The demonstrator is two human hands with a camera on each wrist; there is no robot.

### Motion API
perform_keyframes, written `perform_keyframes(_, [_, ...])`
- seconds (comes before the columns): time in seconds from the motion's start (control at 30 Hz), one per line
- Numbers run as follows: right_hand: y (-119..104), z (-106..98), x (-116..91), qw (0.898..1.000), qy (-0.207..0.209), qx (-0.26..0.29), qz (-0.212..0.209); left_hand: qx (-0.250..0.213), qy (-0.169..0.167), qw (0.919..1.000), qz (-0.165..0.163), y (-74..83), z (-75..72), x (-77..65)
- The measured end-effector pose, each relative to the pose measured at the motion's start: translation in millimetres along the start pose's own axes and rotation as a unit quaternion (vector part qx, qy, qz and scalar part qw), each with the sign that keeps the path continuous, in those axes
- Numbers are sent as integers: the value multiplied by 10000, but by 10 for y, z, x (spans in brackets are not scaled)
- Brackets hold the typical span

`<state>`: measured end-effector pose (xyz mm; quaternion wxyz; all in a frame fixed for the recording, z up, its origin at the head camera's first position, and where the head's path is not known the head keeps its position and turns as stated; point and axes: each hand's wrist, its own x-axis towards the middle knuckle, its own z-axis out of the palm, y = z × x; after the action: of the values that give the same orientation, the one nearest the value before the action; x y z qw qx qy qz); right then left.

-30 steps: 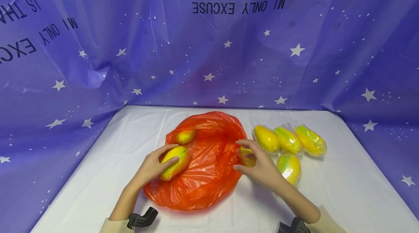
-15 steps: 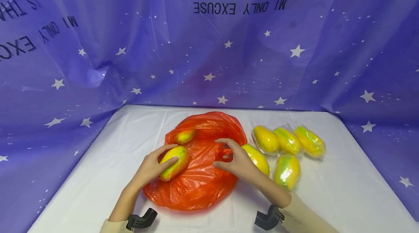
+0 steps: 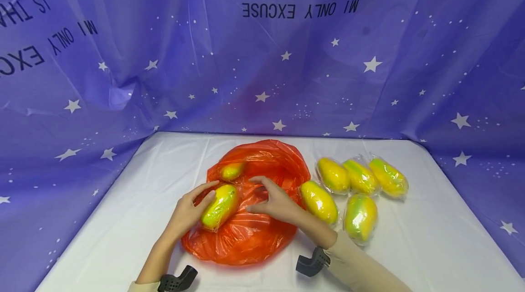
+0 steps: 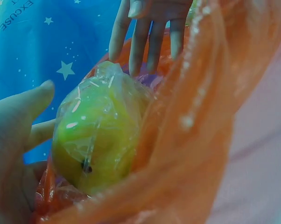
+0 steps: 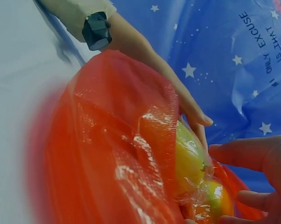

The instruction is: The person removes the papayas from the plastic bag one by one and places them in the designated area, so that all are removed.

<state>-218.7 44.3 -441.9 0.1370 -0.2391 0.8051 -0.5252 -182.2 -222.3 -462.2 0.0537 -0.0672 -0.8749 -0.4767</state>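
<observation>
A mango (image 3: 220, 207) in clear plastic wrap lies at the mouth of a red plastic bag (image 3: 246, 246). My left hand (image 3: 184, 214) is beside it, fingers loosely spread; in the left wrist view a gap shows between that hand (image 4: 14, 126) and the wrapped mango (image 4: 101, 135). Over the bag's middle hovers my right hand (image 3: 276, 202), thumb and fingers apart with nothing between them. The right wrist view shows this hand (image 5: 266, 168) near two mangoes. A second mango (image 3: 232, 171) sits deeper in the bag, partly covered by its film.
Right of the bag, several wrapped mangoes lie on the white table (image 3: 426, 237); the nearest mango (image 3: 319, 202) is close to the bag's edge and my right forearm. A purple star-printed cloth (image 3: 262, 55) hangs behind and at both sides.
My right hand has moved left from beside the bag's right edge to above its middle. My left hand has let go of the mango, which has shifted slightly right and down.
</observation>
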Motion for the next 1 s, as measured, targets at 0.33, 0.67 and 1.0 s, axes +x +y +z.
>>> perform_keyframes(0.33, [4, 126, 82, 9984, -348, -429, -71, -323, 340, 9988, -172, -28, 26, -90])
perform_keyframes(0.67, [-11, 223, 157, 9969, -735, -254, -115, -200, 357, 9991, -140, -47, 87, -117])
perform_keyframes(1.0, [23, 260, 191, 9949, -752, -422, -525, -156, 428, 9989, -87, -49, 88, -120])
